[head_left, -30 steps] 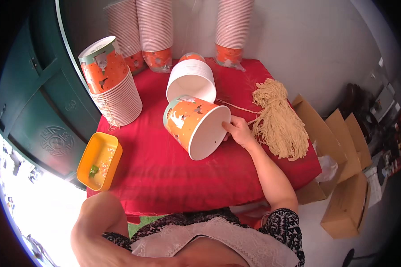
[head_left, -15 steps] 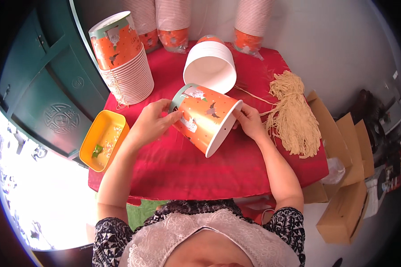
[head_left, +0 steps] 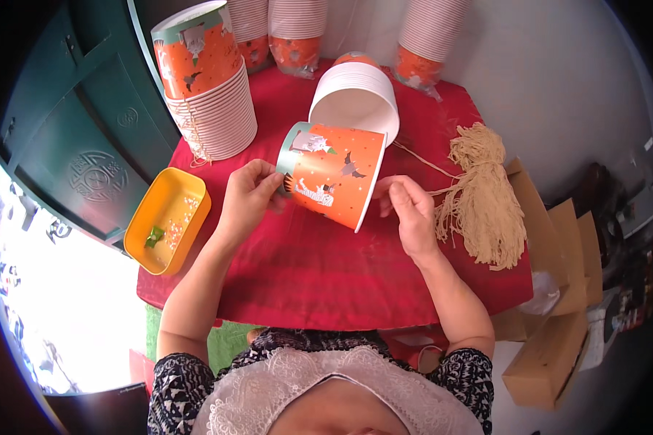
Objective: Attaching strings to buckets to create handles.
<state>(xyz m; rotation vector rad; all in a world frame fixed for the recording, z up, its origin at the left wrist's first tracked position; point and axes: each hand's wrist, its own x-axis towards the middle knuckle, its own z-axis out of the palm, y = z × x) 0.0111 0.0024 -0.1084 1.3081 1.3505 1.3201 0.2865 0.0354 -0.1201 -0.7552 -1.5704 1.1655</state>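
Note:
An orange paper bucket [head_left: 334, 174] with a green band and cartoon figures lies on its side in the air above the red cloth, its white-rimmed mouth to the right. My left hand [head_left: 250, 199] grips it at the green base end, thumb in front. Close beside the rim, my right hand [head_left: 411, 214] is closed, thumb against the curled fingers; what it holds, if anything, I cannot make out. A thin cream strand runs from a bundle of cream yarn [head_left: 482, 203] toward this hand. Just behind the bucket lies a group of nested paper buckets [head_left: 355, 94], white mouth facing me.
A tall stack of upside-down buckets [head_left: 210, 109] stands at left, strands hanging on it. Below it sits a yellow tray [head_left: 168, 217] with small pale bits and a green piece. Wrapped bucket stacks [head_left: 297, 36] line the back wall. Cardboard boxes [head_left: 551, 355] stand right of the table.
The bucket has turned so that its mouth faces right, away from view. My right hand has come off the rim and closed beside it. My left hand stays at the base end.

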